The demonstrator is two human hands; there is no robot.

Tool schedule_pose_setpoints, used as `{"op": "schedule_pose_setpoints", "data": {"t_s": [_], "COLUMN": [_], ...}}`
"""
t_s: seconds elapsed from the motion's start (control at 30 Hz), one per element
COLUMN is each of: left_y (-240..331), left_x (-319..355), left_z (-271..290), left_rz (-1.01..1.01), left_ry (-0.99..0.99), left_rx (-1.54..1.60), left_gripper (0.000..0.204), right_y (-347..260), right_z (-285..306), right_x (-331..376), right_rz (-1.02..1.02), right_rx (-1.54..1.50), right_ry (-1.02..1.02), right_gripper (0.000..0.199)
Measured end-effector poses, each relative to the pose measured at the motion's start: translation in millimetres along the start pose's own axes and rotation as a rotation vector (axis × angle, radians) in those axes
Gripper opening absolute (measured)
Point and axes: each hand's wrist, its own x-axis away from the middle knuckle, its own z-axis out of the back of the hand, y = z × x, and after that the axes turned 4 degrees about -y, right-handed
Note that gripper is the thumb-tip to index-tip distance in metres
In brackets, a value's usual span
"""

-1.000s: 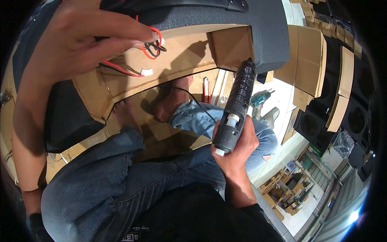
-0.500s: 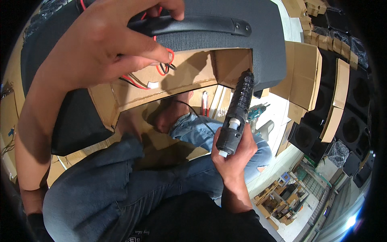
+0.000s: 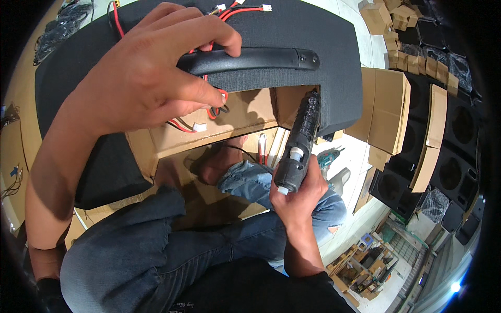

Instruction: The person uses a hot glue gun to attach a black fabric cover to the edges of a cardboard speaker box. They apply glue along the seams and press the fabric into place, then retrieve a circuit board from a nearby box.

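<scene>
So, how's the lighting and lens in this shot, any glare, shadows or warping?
Head view: a bright light flares at lower right; head view: shadow darkens part of the brown inner panel; head view: the fisheye image has rounded black borders at left and right; head view: the black glue gun looks fairly sharp.
</scene>
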Motion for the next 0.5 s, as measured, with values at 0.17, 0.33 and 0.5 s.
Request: {"op": "schedule_pose_setpoints", "data": {"t_s": [0.17,0.33,0.5], "left_y": [1,-2,3], "left_x": [0,6,4], "left_z": [0,-7,-4], "left_rz": [-0.001,0.008,0.025], "left_ry": [0.002,0.028,-0.016], "left_rx": [0.004,-0.017,-0.047], "left_gripper": [0.03,0.026,0.021], "right_y": [1,7,18], "right_z": [-4,3,3], "right_x": [-3,-6,15], "right_rz": [-0.02,0.087,0.177], "right_rx": [-0.02,-0.035,0.01], "right_ry": [-0.005,-0.112,-0.43], "right_gripper": [0.026,0.043,0.069]}}
